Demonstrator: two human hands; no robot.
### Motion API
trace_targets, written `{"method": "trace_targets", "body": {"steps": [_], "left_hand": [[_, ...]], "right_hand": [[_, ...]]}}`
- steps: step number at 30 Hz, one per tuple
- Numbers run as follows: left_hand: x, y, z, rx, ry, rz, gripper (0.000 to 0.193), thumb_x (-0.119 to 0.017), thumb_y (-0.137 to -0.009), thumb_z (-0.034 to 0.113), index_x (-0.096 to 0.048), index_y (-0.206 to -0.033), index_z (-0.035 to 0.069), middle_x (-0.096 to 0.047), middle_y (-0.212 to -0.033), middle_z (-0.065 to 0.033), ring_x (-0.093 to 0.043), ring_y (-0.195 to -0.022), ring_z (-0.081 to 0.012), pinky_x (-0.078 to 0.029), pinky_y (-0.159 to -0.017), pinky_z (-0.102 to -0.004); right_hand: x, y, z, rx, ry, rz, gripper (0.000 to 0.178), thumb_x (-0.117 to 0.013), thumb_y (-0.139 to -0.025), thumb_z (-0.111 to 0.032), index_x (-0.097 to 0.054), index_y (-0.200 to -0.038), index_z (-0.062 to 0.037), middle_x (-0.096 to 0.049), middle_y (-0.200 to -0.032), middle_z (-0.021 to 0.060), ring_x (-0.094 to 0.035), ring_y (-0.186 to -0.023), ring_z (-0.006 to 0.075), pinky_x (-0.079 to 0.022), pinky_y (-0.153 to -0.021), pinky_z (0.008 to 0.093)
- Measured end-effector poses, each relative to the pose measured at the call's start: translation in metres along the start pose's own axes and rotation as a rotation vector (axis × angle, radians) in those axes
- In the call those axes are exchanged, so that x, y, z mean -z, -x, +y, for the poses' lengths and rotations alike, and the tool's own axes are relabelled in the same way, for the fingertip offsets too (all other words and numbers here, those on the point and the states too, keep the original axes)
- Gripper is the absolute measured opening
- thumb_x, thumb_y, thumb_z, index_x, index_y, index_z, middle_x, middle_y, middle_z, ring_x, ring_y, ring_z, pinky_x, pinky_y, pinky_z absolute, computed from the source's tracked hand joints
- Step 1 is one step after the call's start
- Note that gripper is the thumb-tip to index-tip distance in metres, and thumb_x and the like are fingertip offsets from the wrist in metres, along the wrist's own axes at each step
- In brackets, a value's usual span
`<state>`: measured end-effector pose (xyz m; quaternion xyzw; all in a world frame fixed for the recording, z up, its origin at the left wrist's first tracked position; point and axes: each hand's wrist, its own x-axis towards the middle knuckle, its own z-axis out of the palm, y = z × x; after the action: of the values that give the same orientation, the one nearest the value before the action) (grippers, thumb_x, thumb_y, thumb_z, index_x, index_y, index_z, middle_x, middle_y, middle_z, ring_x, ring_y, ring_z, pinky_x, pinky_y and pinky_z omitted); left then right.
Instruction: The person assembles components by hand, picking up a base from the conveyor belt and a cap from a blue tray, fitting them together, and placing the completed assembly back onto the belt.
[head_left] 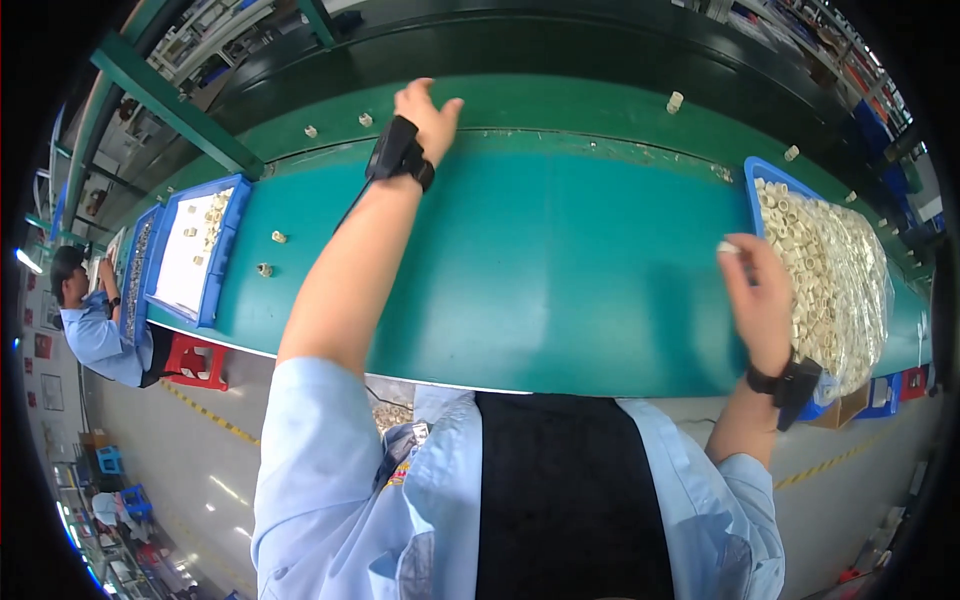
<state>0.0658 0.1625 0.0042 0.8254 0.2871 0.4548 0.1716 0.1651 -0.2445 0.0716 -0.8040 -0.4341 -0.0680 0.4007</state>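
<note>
My left hand (pixel 428 118) reaches out over the far green strip beyond the bench mat, its thumb spread away from the fingers and nothing visible in it. Toward the right, my right hand (pixel 757 295) pinches a small cream-white plastic fitting (pixel 729 248) between thumb and fingertip. This hand is beside a blue tray (pixel 752 178) heaped with cream ring-shaped fittings (pixel 800 232), partly covered by a clear plastic bag (pixel 862 285). On the far strip stand several single fittings, one (pixel 366 120) left of my left hand and a taller one (pixel 675 102) farther right.
Two loose fittings, including one (pixel 264 270), lie on the green mat (pixel 480 290) near a blue tray (pixel 238 215) with a white liner. A green metal post (pixel 175 105) rises at the far left. Another person (pixel 105 335) works beyond the trays, near a red stool (pixel 197 362).
</note>
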Motion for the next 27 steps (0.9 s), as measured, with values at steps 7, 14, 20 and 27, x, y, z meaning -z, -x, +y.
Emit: {"method": "trace_targets", "body": {"steps": [7,14,20,27], "left_hand": [[0.002,-0.025,-0.037,0.163,-0.428,-0.305,0.036,-0.062,-0.078,0.033,-0.061,-0.099,0.004,-0.062,-0.096,-0.0160,-0.060,-0.087,-0.0284,-0.047,-0.075,-0.0376],[0.004,0.021,0.052,0.151,0.478,-0.359,0.025,-0.058,-0.083,0.019,-0.061,-0.101,0.002,-0.062,-0.084,-0.0022,-0.055,-0.074,-0.0080,-0.044,-0.066,-0.0227],[0.049,0.083,0.134,0.113,0.775,-0.590,0.027,-0.063,-0.079,0.016,-0.061,-0.103,0.003,-0.063,-0.079,-0.0041,-0.054,-0.069,-0.0091,-0.046,-0.064,-0.0250],[0.050,0.130,0.133,0.301,0.973,-0.666,0.026,-0.062,-0.081,0.011,-0.058,-0.105,0.002,-0.061,-0.088,-0.0043,-0.055,-0.077,-0.0082,-0.046,-0.069,-0.0235]], "right_hand": [[-0.025,0.005,-0.017,0.170,-0.006,-0.169,0.022,-0.059,-0.080,-0.003,-0.058,-0.101,-0.0003,-0.057,-0.085,0.0079,-0.055,-0.076,0.0167,-0.044,-0.066,0.0228],[-0.025,-0.010,-0.014,0.001,-0.428,-0.265,0.025,-0.057,-0.081,-0.001,-0.055,-0.106,-0.0007,-0.055,-0.097,0.0057,-0.054,-0.085,0.0142,-0.044,-0.073,0.0235],[-0.049,-0.050,-0.025,-0.133,-0.907,-0.337,0.027,-0.055,-0.084,-0.003,-0.050,-0.110,0.0010,-0.055,-0.102,0.0067,-0.055,-0.092,0.0143,-0.045,-0.081,0.0255],[-0.082,-0.050,-0.038,-0.271,-1.120,-0.430,0.022,-0.057,-0.084,-0.005,-0.050,-0.105,0.0008,-0.055,-0.109,0.0113,-0.056,-0.099,0.0176,-0.046,-0.085,0.0279]]}}
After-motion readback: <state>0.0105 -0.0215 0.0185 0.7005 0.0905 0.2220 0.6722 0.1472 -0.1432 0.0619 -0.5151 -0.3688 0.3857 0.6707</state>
